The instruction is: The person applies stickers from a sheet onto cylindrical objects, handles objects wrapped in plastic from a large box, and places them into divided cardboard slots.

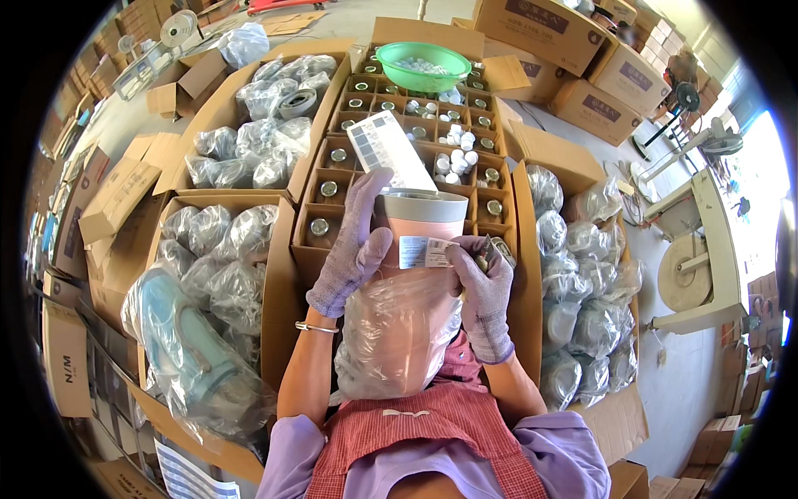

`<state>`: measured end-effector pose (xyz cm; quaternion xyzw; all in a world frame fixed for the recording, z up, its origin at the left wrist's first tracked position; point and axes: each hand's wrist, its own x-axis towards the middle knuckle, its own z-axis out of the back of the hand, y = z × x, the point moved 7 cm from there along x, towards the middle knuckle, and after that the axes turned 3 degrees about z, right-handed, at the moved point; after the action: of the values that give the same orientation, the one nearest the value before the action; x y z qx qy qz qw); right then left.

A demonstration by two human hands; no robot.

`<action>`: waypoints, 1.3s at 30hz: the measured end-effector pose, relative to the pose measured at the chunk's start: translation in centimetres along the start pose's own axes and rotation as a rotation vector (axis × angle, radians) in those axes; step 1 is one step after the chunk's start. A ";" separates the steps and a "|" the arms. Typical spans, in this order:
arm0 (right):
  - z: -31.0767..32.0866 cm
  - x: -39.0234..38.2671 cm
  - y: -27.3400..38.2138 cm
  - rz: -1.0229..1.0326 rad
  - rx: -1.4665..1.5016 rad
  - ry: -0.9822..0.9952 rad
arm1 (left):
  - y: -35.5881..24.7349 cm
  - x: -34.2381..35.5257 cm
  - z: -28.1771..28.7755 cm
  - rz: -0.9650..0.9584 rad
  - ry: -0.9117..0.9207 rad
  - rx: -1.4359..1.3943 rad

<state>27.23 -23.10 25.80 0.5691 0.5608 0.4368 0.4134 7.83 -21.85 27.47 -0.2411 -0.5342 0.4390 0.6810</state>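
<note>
Container (pixel 424 229), one, pink with a grey rim, sits at the centre of the frame in a clear plastic bag (pixel 399 333) bunched below its top, its long axis running nearly up the frame, the rimmed end pointing to the top and leaning slightly right. Of the two gloved hands, the left hand (pixel 356 241) is open, fingers extended along the container's left side; the right hand (pixel 482 287) is nearly closed, pinching the right edge of a white label (pixel 438 252) against it. Above stand one label sheet (pixel 389 150) and one green basin (pixel 428 81), over one divided carton (pixel 426 35). Two open boxes (pixel 281 287) of bagged items flank it left, one open box (pixel 529 283) right; one blue bagged container (pixel 177 324) lies lower left.
</note>
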 end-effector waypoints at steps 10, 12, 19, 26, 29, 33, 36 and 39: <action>-0.5 0.2 -0.4 0.003 -0.001 -0.040 | 0.4 0.4 0.0 0.105 0.076 -0.020; -0.4 0.2 -0.4 0.000 -0.018 -0.044 | 0.8 0.4 0.0 0.104 0.074 0.006; 1.5 3.2 0.2 0.288 -0.796 -0.094 | 2.7 0.1 1.0 0.166 0.158 -0.096; 2.7 3.7 0.1 0.439 -0.452 0.355 | 1.6 2.4 3.8 0.220 0.158 -0.076; 2.7 1.8 0.8 0.338 -0.797 0.594 | -1.2 4.2 3.1 0.114 0.093 -0.041; 1.8 5.3 7.6 0.638 -0.790 0.416 | -5.2 5.1 -0.9 -0.093 0.353 0.220; -1.7 10.3 9.3 0.837 -0.877 0.358 | -6.3 5.3 -1.8 -0.155 0.332 0.062; -4.7 13.4 7.6 1.064 -0.869 0.426 | -3.5 4.5 -0.9 -0.122 0.247 0.264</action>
<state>24.73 -10.02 34.86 0.4518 0.0513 0.8642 0.2154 10.03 -19.59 32.36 -0.1690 -0.3979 0.4304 0.7924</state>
